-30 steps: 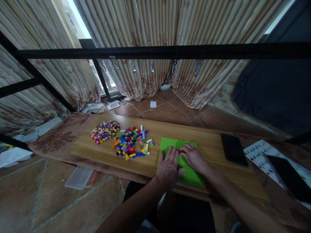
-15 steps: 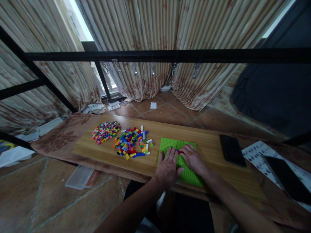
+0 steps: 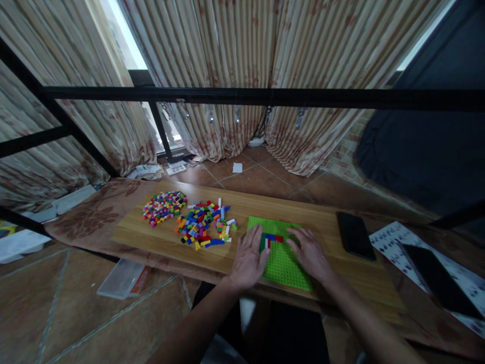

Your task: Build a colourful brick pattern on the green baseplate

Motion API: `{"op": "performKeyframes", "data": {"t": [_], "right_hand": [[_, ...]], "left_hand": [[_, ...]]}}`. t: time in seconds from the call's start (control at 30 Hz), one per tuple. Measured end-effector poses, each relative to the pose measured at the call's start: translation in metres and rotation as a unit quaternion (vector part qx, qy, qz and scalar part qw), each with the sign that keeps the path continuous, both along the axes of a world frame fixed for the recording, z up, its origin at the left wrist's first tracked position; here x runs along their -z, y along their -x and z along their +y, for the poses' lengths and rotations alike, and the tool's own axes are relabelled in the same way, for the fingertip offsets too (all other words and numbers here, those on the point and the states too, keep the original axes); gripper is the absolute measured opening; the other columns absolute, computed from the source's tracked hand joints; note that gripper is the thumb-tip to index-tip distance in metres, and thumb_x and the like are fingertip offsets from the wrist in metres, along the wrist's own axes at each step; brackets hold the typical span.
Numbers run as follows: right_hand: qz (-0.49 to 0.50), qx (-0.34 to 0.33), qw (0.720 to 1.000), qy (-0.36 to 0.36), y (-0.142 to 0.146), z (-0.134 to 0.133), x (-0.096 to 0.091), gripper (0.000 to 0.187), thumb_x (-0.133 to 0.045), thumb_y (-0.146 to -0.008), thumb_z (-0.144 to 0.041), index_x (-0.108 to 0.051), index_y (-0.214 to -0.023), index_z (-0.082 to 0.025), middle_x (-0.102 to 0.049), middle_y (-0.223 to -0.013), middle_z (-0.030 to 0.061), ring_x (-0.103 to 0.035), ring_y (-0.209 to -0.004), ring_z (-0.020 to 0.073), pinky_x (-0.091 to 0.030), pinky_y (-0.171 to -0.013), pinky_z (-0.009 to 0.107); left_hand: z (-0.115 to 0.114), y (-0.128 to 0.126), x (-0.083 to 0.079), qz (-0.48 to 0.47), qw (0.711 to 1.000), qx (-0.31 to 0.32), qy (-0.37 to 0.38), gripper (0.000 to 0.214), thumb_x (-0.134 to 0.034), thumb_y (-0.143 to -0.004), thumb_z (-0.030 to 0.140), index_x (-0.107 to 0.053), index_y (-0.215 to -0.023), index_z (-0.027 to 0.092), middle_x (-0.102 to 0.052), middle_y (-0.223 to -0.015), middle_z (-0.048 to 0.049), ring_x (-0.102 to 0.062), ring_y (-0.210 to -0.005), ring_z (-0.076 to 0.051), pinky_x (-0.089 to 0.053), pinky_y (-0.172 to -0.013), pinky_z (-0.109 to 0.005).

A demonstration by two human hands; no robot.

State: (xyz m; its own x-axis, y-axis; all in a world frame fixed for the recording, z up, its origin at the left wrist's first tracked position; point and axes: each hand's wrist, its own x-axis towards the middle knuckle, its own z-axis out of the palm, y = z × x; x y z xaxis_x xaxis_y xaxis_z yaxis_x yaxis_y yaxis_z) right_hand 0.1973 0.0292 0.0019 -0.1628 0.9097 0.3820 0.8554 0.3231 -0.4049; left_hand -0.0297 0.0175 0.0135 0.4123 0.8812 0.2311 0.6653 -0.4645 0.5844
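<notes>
1. A small group of bricks [image 3: 273,237] sits on the upper middle of the green studded baseplate [image 3: 290,268], between the two hands: a blue piece and a red one form a row, with white, red and dark green showing below and to the left.
2. The left hand [image 3: 246,260] lies over the baseplate's left edge, palm down, its fingers extended and close together, the thumb spread away. Whether it touches the dark green piece, I cannot tell.
3. The right hand [image 3: 309,254] is over the plate's right side, fingers curved and slightly parted, thumb apart, with nothing visible pinched between them. Its fingertips are near the red end of the row.
4. The baseplate lies on a long wooden board [image 3: 314,217].
5. Left of it on the board are a loose heap of larger mixed bricks [image 3: 204,222] and, farther left, a pile of tiny colourful pieces [image 3: 163,206].
6. To the right lies a black phone [image 3: 355,235]; beyond it, a printed sheet [image 3: 390,237] has another dark device [image 3: 435,275] on it.
7. Beyond the board, a black rail [image 3: 227,95] crosses before striped curtains [image 3: 212,45].
</notes>
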Motion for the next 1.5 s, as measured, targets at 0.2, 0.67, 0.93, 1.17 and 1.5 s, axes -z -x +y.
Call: {"op": "performKeyframes", "data": {"t": [0.2,0.67,0.93,1.17,1.5], "right_hand": [[-0.014,0.088,0.996,0.030,-0.012,-0.037,0.009,0.034,-0.047,-0.091,-0.042,-0.062,-0.111,-0.018,-0.065,-0.106,0.0114,-0.058,-0.099,0.0271,-0.046,-0.088,0.043],[0.004,0.133,0.990,0.051,0.022,-0.042,0.010,0.034,-0.045,-0.090,-0.034,-0.062,-0.112,-0.015,-0.067,-0.092,0.0096,-0.059,-0.088,0.0252,-0.047,-0.083,0.038],[0.033,0.182,0.982,0.023,0.057,-0.043,0.011,0.037,-0.046,-0.090,-0.035,-0.062,-0.115,-0.013,-0.069,-0.093,0.0108,-0.061,-0.090,0.0258,-0.048,-0.084,0.038],[0.009,0.208,0.978,0.011,0.059,-0.042,0.014,0.036,-0.045,-0.090,-0.033,-0.062,-0.116,-0.014,-0.070,-0.096,0.0110,-0.061,-0.089,0.0254,-0.047,-0.085,0.039],[0.021,0.199,0.979,0.027,0.058,-0.039,0.017,0.040,-0.048,-0.089,-0.039,-0.061,-0.117,-0.014,-0.070,-0.092,0.0099,-0.060,-0.086,0.0248,-0.046,-0.083,0.038]], "left_hand": [[0.000,0.027,0.001,-0.016,0.999,-0.049,-0.002,0.055,-0.037,-0.096,0.034,-0.026,-0.147,0.016,-0.033,-0.153,-0.0149,-0.027,-0.143,-0.024,-0.026,-0.115,-0.049],[-0.015,0.030,0.012,-0.024,0.999,-0.041,0.008,0.054,-0.049,-0.090,0.028,-0.037,-0.141,0.015,-0.040,-0.146,-0.0156,-0.034,-0.138,-0.028,-0.030,-0.113,-0.052],[0.007,0.016,0.002,-0.019,0.999,0.030,0.028,0.071,-0.055,-0.078,0.016,-0.030,-0.144,0.013,-0.039,-0.147,-0.0161,-0.034,-0.137,-0.028,-0.030,-0.114,-0.049],[0.028,0.004,-0.006,0.002,0.994,0.088,0.065,0.085,-0.056,-0.069,0.010,-0.024,-0.147,0.015,-0.041,-0.146,-0.0147,-0.034,-0.138,-0.028,-0.027,-0.114,-0.049],[0.030,0.004,0.001,-0.002,0.993,0.092,0.067,0.087,-0.055,-0.067,0.010,-0.023,-0.148,0.017,-0.046,-0.141,-0.0141,-0.037,-0.134,-0.028,-0.028,-0.112,-0.051]]}}
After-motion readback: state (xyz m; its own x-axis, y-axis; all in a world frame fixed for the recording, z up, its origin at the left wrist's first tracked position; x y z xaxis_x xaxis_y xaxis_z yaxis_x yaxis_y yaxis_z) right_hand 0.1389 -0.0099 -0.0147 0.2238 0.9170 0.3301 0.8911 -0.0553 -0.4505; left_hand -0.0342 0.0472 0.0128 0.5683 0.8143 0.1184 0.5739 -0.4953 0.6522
